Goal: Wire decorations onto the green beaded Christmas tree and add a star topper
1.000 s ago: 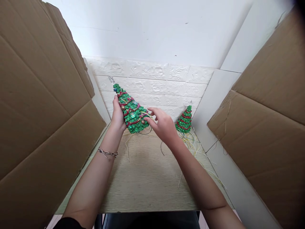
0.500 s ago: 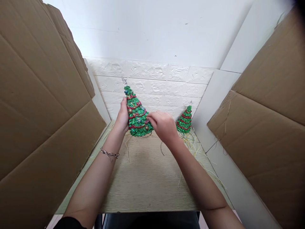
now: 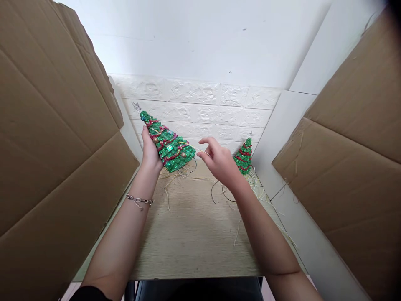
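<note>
In the head view, a small green glittery Christmas tree (image 3: 171,146) with red garlands, baubles and a clear star tip leans to the left above the table. My left hand (image 3: 151,152) is closed around its left side and supports it from behind. A thin pale string (image 3: 200,149) runs from the tree's lower right part into my right hand (image 3: 217,161). The right thumb and index finger stand apart, with the string passing between them into the curled fingers. The grip on it is partly hidden. My right hand does not touch the tree.
A second, smaller-looking green tree (image 3: 244,156) with red garland stands at the back right. Loose pale and dark strings (image 3: 255,188) lie around its foot and on the wooden table (image 3: 194,234). Cardboard panels (image 3: 62,138) flank both sides; a white brick-pattern wall (image 3: 194,98) closes the back.
The tree has moved left and tilted further left with my left hand. My right hand has come away from the tree, and its thumb and index finger have parted, with string now stretched between.
</note>
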The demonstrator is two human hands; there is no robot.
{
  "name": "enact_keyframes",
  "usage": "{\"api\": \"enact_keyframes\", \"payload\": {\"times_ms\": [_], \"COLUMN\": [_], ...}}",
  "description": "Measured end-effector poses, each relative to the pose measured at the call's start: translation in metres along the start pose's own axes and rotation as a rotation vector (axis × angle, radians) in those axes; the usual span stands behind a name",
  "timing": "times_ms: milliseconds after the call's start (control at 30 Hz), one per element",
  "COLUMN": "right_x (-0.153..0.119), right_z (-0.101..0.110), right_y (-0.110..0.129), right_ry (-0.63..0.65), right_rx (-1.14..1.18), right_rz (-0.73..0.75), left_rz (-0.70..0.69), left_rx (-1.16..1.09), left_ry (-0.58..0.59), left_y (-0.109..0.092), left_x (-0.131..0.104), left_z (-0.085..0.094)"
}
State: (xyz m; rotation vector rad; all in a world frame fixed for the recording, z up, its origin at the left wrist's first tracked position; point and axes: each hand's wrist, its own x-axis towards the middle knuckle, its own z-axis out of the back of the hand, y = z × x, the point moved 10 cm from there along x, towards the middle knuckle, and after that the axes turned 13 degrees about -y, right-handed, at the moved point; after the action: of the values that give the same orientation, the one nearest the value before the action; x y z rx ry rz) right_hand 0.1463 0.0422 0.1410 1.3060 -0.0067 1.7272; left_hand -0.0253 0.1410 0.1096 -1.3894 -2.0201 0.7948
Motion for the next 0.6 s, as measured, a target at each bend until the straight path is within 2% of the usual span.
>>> {"api": "enact_keyframes", "payload": {"times_ms": [133, 200, 367, 467, 600], "right_x": [0.002, 0.002, -0.003, -0.007, -0.007], "right_z": [0.009, 0.008, -0.010, -0.021, -0.015], "right_y": [0.007, 0.012, 0.014, 0.012, 0.015], "right_ry": [-0.080, -0.081, 0.037, 0.126, 0.129], "right_rx": [-0.042, -0.118, -0.262, -0.301, -0.236], "right_rz": [0.092, 0.148, 0.169, 0.141, 0.119], "left_rz": [-0.016, -0.015, 0.058, 0.087, 0.061], "left_rx": [0.048, 0.094, 0.226, 0.261, 0.262], "left_ry": [0.061, 0.088, 0.152, 0.177, 0.176], "left_y": [0.003, 0.008, 0.026, 0.029, 0.023], "left_x": [-0.004, -0.008, -0.019, -0.021, -0.016], "left_z": [-0.007, -0.011, -0.018, -0.019, -0.017]}}
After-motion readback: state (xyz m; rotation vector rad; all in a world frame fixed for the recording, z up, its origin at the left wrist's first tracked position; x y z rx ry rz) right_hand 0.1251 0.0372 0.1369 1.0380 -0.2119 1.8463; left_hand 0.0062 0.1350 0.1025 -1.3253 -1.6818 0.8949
